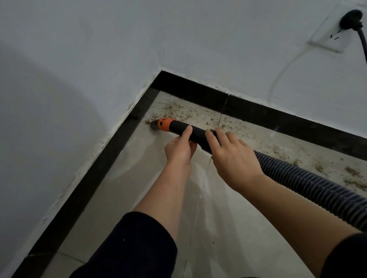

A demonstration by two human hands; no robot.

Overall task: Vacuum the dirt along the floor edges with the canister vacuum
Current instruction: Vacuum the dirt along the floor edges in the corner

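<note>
As L hand, R hand grip wand, orange tip beyond fingers

Head-worn view, steeply downward, close over floor

Dim, cool, flat indoor light. Broad soft shadow spread over the left wall, darkest toward the far left. Faint pale sheen on the floor tiles. Baseboard lines and wall socket skewed by wide-angle stretch near the edges. Mild softness overall, sleeves at the bottom least sharp.
</note>
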